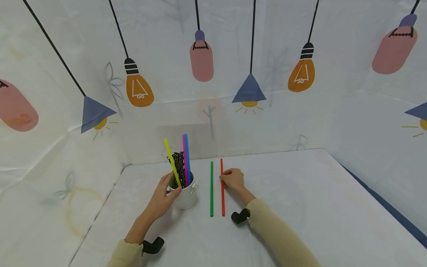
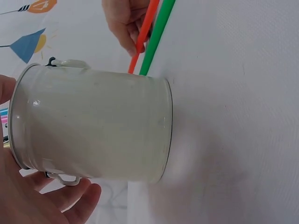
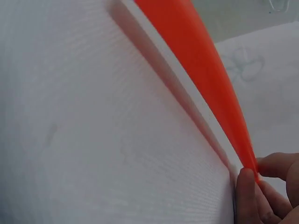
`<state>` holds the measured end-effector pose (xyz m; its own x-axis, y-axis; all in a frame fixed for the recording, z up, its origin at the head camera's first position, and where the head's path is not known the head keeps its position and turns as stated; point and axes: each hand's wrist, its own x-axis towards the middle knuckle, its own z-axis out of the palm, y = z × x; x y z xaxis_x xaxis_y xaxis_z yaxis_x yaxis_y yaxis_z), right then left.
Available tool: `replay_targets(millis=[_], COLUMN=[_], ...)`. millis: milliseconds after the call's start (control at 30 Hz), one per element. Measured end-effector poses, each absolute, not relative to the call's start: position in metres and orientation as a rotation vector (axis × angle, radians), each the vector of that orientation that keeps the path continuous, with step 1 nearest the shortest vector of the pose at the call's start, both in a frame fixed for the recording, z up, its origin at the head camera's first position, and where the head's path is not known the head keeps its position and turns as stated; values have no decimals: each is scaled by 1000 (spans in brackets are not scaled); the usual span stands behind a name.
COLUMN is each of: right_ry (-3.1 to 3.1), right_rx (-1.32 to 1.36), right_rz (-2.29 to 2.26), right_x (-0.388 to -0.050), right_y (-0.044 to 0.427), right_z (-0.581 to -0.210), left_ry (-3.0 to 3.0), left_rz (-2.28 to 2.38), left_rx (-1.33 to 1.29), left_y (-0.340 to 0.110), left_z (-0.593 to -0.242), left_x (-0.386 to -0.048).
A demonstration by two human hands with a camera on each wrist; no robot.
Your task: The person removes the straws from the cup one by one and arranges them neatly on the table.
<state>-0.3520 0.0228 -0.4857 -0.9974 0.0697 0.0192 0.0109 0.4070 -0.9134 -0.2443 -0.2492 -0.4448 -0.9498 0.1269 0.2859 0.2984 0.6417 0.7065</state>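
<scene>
Nearest, lower centre-right of head view: sleeve (image 1: 281,237) of the right arm, running from bottom edge up-left. Lower left: the other sleeve (image 1: 126,254). White table (image 1: 300,207) under both.

Just above, centre: red straw (image 1: 223,204), long axis near vertical in frame, lying just left of right hand (image 1: 234,180). That hand pinches it between thumb and fingers, in its upper part; most of the length runs down-frame, free. Right wrist view shows a gap between straw and its shadow, so likely raised a little off the table there. Right hand is clearly the nearer one.

Green straw (image 1: 211,189) just left of red, roughly parallel, apart, untouched; sits between red straw and bucket.

Left of that: white bucket (image 1: 186,200), upright, left hand (image 1: 161,200) gripping it round the rim from the left. In it, leaning: yellow straw (image 1: 170,155), pink straw (image 1: 184,148), blue straw (image 1: 187,152), black speckled straws (image 1: 179,163).

Farthest, upper frame: wall sheet (image 1: 166,122) with printed lamps.
</scene>
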Motion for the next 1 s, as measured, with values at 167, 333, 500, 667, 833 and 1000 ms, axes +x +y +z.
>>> replay_targets(millis=[167,333,500,667,833,1000], right_ry=[-2619,-2648,-2681,-2688,-2692,-2695], right_rx=[-93,-90,-95,-126,-133,-113], right_rz=[1669,1679,1665,1658,1617,1600], right_x=[-354,-355,-357,-359,-358,-356], right_y=[20,21,20,18,18,17], right_z=[-486,-485,-485,-485,-485,-483], left_ry=[-2632,-2654,-2661,-2661,-2657,-2648], left_rz=[-1212,-1217,-1218,-1238,-1242,-1248], left_rx=[-357,-339,-330,-322,-333,-338], left_y=[-249,-247,-247,-247,-247,-247], left_z=[-445,-444,-443,-443,-444,-445], left_x=[-242,-241,-241,-241,-241,-241])
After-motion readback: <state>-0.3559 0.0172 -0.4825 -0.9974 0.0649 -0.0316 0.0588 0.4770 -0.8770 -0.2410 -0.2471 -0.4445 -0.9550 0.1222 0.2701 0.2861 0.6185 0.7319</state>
